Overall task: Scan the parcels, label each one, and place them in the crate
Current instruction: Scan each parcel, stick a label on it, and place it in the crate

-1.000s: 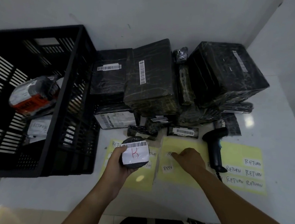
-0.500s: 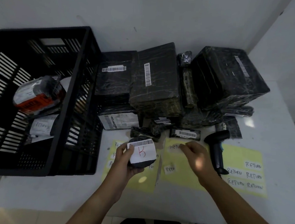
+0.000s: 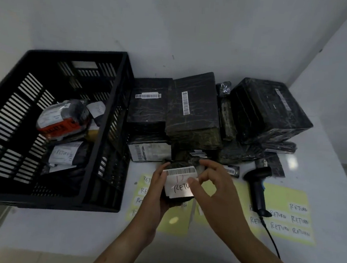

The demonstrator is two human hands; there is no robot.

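Observation:
My left hand (image 3: 157, 189) grips a small round black parcel (image 3: 179, 165) with a barcode strip, held above the table's front middle. My right hand (image 3: 211, 188) pinches a white RETURN label (image 3: 179, 189) against the parcel's face, thumb and fingers at its right edge. The black slatted crate (image 3: 103, 138) stands at the left with several wrapped parcels inside. The black handheld scanner (image 3: 257, 187) lies on the table right of my hands. A heap of black-wrapped parcels (image 3: 193, 110) is stacked behind, against the wall.
Yellow sheets of RETURN stickers (image 3: 286, 215) lie on the white table under and right of my hands. The scanner's cable (image 3: 272, 240) trails toward the front edge. A large black box (image 3: 267, 109) sits at the back right, near the wall corner.
My right hand lifted a RETURN label off the yellow sheet and brought it left onto the round parcel, covering its red mark. My left hand kept holding the parcel, raised slightly.

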